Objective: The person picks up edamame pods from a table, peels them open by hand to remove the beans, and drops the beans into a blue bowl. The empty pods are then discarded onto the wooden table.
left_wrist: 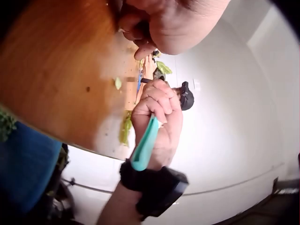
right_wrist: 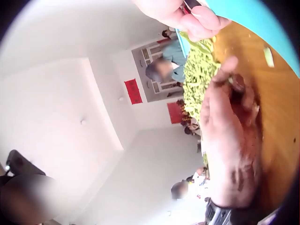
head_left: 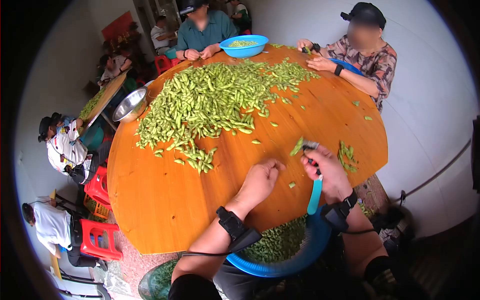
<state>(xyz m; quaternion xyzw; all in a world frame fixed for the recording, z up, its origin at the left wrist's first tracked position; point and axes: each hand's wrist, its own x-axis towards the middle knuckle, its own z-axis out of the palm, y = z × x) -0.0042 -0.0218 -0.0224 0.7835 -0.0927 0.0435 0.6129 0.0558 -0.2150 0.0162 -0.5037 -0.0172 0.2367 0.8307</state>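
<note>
left hand: the left hand [head_left: 257, 182] is over the table at the centre of the head frame, fingers loosely curled and empty as far as the views show; in the right wrist frame the thumb stands apart from them.
right hand: the right hand [head_left: 327, 172], right of centre, has its fingers wrapped round a turquoise-handled tool [head_left: 315, 197].
tool: the handle points down toward the bottom of the head frame; a black part shows among the fingers.
single pod: a green pod [head_left: 297, 147] is by the tool's upper end, just left of the right hand; i cannot tell whether tool or fingertips hold it.
nearby bits: a small green piece [head_left: 292, 184] lies between the hands; a small pod cluster [head_left: 346, 156] lies right of the right hand.
pod pile: the big pile [head_left: 205, 97] spreads over the upper middle of the table [head_left: 165, 215].
tub: a blue tub [head_left: 321, 235], lower centre, below the table edge, holds small green pieces [head_left: 280, 242].
bowls: a steel bowl [head_left: 131, 104] is at the table's upper left edge; a blue bowl [head_left: 250, 48] of pale green beans sits at top centre.
people: a person in a teal shirt [head_left: 205, 35] sits at top centre, a person in a patterned top [head_left: 365, 65] at upper right.
</note>
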